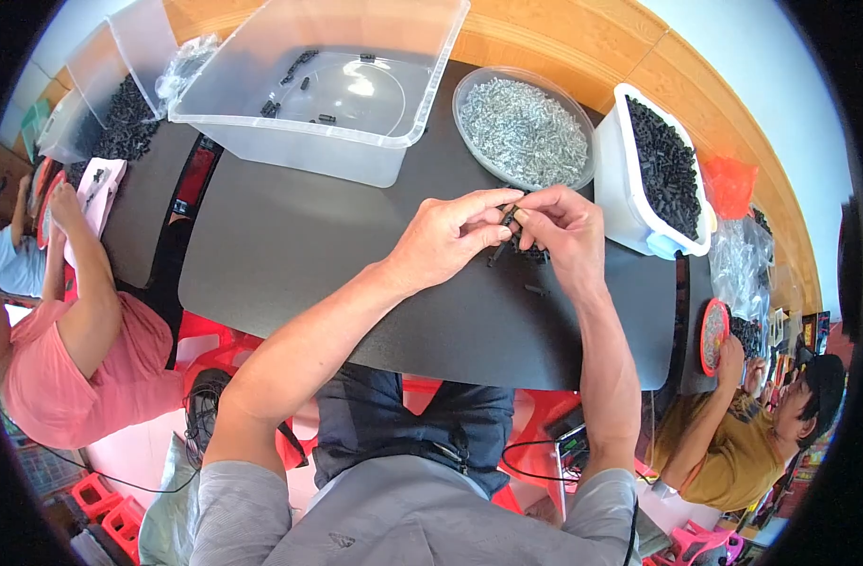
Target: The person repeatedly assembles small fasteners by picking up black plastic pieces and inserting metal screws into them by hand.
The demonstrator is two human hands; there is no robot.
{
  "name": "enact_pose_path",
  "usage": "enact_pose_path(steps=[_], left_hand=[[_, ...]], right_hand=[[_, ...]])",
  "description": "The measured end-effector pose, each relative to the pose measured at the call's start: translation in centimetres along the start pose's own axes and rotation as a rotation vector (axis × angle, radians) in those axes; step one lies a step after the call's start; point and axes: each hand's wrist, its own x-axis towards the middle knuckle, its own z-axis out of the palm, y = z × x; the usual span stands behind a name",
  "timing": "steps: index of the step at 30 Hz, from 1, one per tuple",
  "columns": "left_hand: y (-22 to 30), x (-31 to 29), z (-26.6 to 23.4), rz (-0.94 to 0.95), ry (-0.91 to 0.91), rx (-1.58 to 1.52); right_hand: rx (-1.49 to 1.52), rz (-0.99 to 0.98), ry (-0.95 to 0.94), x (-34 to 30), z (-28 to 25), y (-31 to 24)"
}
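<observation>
My left hand and my right hand meet over the dark table. Between their fingertips they pinch a small black plastic piece; the fingers hide part of it. Just beneath, a few loose black pieces lie on the tabletop, partly covered by my right hand. Beyond my hands stands a round clear bowl full of small silvery metal parts. To the right of it, a white bin is heaped with black plastic pieces.
A large clear tub at the far left of the table holds several black pieces. The table has rounded corners. Co-workers sit at both sides: one in a pink top, another in a brown top. A red bag lies beyond the white bin.
</observation>
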Motion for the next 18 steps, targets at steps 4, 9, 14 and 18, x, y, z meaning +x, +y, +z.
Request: enact_pose_path(steps=[4, 9, 14, 18], left_hand=[[-0.11, 0.17, 0.20, 0.102, 0.015, 0.030], [0.02, 0.10, -0.11, 0.052, -0.023, 0.077], [0.19, 0.18, -0.14, 0.058, -0.023, 0.074], [-0.03, 0.19, 0.08, 0.068, -0.024, 0.024]], right_hand=[[0.033, 0.012, -0.015, -0.04, -0.18, -0.34], [0.048, 0.053, -0.047, 0.13, -0.62, -0.18], [0.046, 0.103, -0.008, 0.07, -0.57, 0.12], [0.068, 0.044, 0.006, 0.12, -0.26, 0.43]])
